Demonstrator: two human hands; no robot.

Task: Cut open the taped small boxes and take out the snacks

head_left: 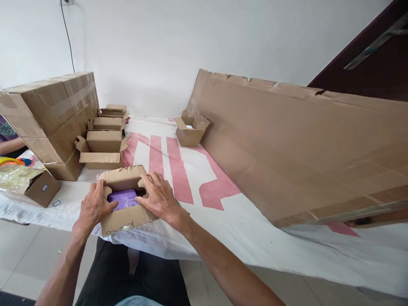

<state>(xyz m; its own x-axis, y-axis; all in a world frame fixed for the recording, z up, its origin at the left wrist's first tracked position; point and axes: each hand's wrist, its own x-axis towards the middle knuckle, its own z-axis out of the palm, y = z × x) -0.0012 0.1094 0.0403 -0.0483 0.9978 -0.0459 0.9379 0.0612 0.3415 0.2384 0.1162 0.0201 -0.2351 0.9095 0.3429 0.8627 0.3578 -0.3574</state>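
Observation:
A small open cardboard box [129,219] lies at the table's near edge, its long flaps spread toward and away from me. Inside is a shiny purple package [123,199]. My left hand [94,204] grips the left end of the box, with its thumb over the purple package and its fingers at the far left corner. At the right end, my right hand [159,194] holds the box, fingers over the far right corner and thumb reaching inward near the package. Both hands are closed on the cardboard. The right hand hides part of that end.
Behind it, several open cardboard boxes [103,146] stand in a row beside stacked taped cartons [52,108]. Left lies another carton [43,187]. A small open box [189,137] sits near a large leaning cardboard sheet [287,144]. Another person's arm [11,146] shows at far left.

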